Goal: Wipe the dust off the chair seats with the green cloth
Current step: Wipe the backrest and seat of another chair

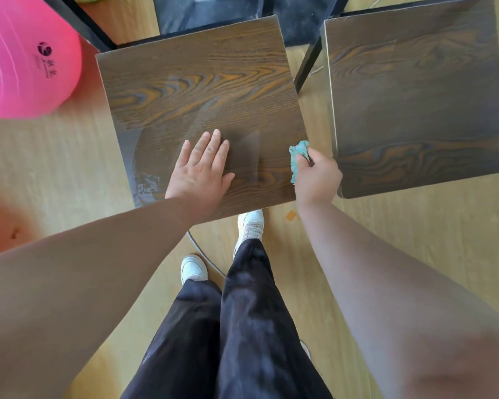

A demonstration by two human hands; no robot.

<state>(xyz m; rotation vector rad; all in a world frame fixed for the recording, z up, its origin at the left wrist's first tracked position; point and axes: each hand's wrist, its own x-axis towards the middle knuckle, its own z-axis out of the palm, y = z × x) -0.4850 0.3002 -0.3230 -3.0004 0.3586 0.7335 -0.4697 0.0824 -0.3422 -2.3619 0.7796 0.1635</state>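
L hand [200, 171] flat, fingers spread, near front edge of dark wood-grain chair seat [196, 82]; R hand [317, 180] clenched on bunched green cloth [298, 158] at seat's right edge.

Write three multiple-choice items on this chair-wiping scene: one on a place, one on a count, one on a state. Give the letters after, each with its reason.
1. Where is the green cloth?
A. At the near right edge of the left chair seat
B. On the floor
C. On the pink ball

2. How many wooden chair seats are in view?
A. One
B. Two
C. Four

3. How is the left hand?
A. Closed in a fist
B. Gripping a chair leg
C. Open, palm down on the seat

Answers:
1. A, the right hand holds the bunched cloth at that seat's edge.
2. B, the left chair seat and the right chair seat stand side by side.
3. C, its fingers lie spread flat on the wood.
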